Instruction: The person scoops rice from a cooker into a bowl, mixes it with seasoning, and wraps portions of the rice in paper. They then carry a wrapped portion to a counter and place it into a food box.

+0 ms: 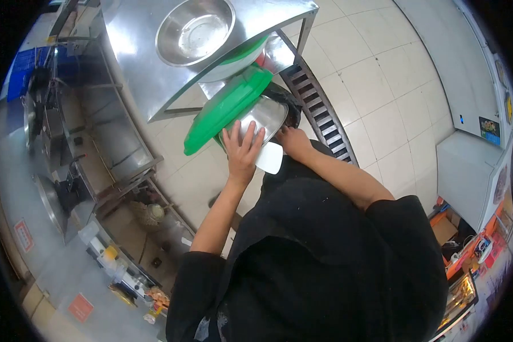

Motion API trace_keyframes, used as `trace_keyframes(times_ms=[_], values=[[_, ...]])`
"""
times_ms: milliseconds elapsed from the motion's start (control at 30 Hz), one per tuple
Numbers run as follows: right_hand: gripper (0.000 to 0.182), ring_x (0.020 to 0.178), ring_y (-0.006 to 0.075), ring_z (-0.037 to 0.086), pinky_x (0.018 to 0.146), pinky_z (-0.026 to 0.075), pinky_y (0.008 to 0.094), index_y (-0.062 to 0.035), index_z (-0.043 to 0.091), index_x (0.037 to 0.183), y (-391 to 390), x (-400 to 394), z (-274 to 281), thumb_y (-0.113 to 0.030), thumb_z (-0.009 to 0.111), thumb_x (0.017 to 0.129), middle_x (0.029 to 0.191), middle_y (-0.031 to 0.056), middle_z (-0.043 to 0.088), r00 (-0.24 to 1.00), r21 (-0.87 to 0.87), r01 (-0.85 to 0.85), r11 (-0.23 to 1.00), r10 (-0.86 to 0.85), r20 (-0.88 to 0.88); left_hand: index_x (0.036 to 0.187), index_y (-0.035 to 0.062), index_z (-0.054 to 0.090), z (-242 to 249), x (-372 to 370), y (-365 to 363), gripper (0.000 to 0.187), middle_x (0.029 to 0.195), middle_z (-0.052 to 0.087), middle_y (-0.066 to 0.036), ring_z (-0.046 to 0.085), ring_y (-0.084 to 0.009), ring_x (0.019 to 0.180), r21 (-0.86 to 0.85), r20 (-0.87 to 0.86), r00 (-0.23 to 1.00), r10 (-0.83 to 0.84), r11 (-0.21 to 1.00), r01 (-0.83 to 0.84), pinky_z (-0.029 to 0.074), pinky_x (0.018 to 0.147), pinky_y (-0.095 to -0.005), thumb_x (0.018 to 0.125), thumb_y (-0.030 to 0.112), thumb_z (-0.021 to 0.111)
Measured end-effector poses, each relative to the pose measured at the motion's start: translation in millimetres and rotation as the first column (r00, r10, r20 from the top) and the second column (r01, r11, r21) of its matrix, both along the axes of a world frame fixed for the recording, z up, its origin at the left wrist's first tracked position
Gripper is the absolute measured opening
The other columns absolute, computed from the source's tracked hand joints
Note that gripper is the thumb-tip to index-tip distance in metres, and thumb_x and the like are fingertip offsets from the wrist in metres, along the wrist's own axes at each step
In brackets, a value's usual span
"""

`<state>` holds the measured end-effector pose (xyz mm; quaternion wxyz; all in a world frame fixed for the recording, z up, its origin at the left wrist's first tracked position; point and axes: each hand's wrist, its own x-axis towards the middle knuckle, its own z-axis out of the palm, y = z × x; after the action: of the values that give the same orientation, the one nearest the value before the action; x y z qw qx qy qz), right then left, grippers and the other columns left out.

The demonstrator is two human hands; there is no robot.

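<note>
A stainless steel bowl (266, 116) is tilted in front of me, beside a large green plastic lid (225, 111). My left hand (243, 149) grips the bowl, its fingers spread over the metal and the thumb out of sight. Close by on the right, my right hand (293, 142) is curled at the edge of a black plastic bag (290, 102); its fingertips are hidden, and I cannot tell what they hold. Between both hands sticks out a flat white piece (269, 158) with rounded corners.
A steel table (131, 51) stands ahead, with a wide metal basin (196, 31) on top and a white-and-green tub (233, 64) beneath. A slotted floor drain (319, 108) crosses the tiles. Steel counters (97, 142) line the left; a white cabinet (467, 171) is at right.
</note>
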<state>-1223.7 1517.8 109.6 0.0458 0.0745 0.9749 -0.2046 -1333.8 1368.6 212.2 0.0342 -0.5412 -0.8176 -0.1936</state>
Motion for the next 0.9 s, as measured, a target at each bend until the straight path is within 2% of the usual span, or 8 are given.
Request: trace_keyframes(times_ms=[467,567,600,633,700,733,800,900], values=[[0.017,0.075,0.0321,0.062,0.065,0.05,0.0422,-0.0032,0.063,0.085,20.8,-8.3,-6.1,-0.013,0.053,0.076,0.084,0.0171,0.061,0.983,-0.094,-0.169,0.981,0.161,-0.088,0.115,0.0149,0.063,-10.1,-14.7,-0.1,0.035,0.133,0.048,-0.004,0.037,-0.0377,0.125,-0.018,0.051,0.997,-0.049,0.999,0.05,0.023,0.101,-0.0627,0.081,0.012,0.055],[0.016,0.08,0.0302,0.061,0.066,0.049,0.0418,-0.0058,0.063,0.085,28.2,1.3,-20.0,-0.013,0.053,0.076,0.086,0.0163,0.061,0.96,-0.093,-0.176,0.98,0.192,0.202,0.115,0.0116,0.06,-37.8,-7.2,-1.4,0.035,0.126,0.054,-0.009,0.041,-0.0372,0.123,0.084,0.021,1.0,0.0,0.996,-0.002,0.027,0.101,-0.0585,0.08,0.014,0.056],[0.02,0.084,0.0286,0.06,0.069,0.049,0.042,-0.007,0.064,0.092,29.5,1.9,-0.2,-0.013,0.051,0.078,0.088,0.0163,0.061,0.945,-0.098,-0.251,0.963,0.265,0.193,0.125,0.0087,0.05,-3.6,-4.0,9.3,0.044,0.117,0.049,-0.016,0.047,-0.032,0.105,-0.045,0.534,0.824,0.19,0.979,-0.197,0.036,0.091,-0.0477,0.083,0.017,0.061],[0.026,0.093,0.0277,0.059,0.076,0.048,0.0426,-0.0079,0.064,0.101,30.2,8.3,-8.7,-0.014,0.05,0.08,0.097,0.0152,0.063,0.945,-0.063,-0.325,0.943,0.323,-0.044,0.116,0.0066,0.055,-1.7,-5.5,19.9,0.031,0.108,0.052,-0.016,0.049,-0.0295,0.1,0.304,0.129,0.966,0.226,0.918,-0.255,0.038,0.087,-0.0462,0.086,0.018,0.058],[0.025,0.085,0.0236,0.065,0.069,0.052,0.0394,-0.0065,0.065,0.104,36.2,-23.1,27.6,-0.018,0.051,0.086,0.096,0.0132,0.067,0.967,-0.573,-0.116,0.811,0.224,0.121,0.108,0.0089,0.059,-31.4,3.6,1.5,0.025,0.102,0.056,-0.015,0.05,-0.0323,0.108,0.265,0.155,0.985,0.075,0.957,-0.115,0.034,0.098,-0.0502,0.086,0.02,0.055],[0.025,0.069,0.0276,0.064,0.064,0.05,0.0402,-0.0058,0.066,0.093,52.6,2.1,-47.4,-0.025,0.052,0.086,0.075,0.0138,0.065,0.983,-0.696,-0.051,0.716,0.158,0.09,0.109,0.0101,0.058,-47.7,16.4,3.3,0.026,0.112,0.055,-0.015,0.045,-0.0357,0.118,0.15,0.187,0.969,0.16,0.97,-0.189,0.027,0.104,-0.0565,0.084,0.018,0.054],[0.027,0.078,0.0221,0.066,0.064,0.052,0.0368,-0.005,0.067,0.09,49.2,-19.1,-20.1,-0.028,0.054,0.085,0.085,0.0152,0.067,0.936,-0.461,-0.177,0.869,0.293,0.194,0.116,0.0101,0.054,-46.0,17.1,-10.6,0.042,0.132,0.044,-0.013,0.032,-0.0437,0.129,0.137,-0.128,0.975,0.181,0.977,-0.163,0.018,0.104,-0.0674,0.075,0.02,0.057],[0.019,0.084,0.0305,0.061,0.067,0.047,0.0441,-0.0084,0.06,0.093,31.5,-35.7,-41.0,-0.024,0.057,0.082,0.091,0.0137,0.063,0.872,-0.265,-0.479,0.837,0.488,-0.035,0.122,0.0101,0.05,-47.7,37.5,-43.3,0.051,0.136,0.041,-0.013,0.023,-0.0428,0.133,0.236,0.002,0.94,0.342,0.913,-0.333,0.018,0.104,-0.067,0.072,0.018,0.059]])
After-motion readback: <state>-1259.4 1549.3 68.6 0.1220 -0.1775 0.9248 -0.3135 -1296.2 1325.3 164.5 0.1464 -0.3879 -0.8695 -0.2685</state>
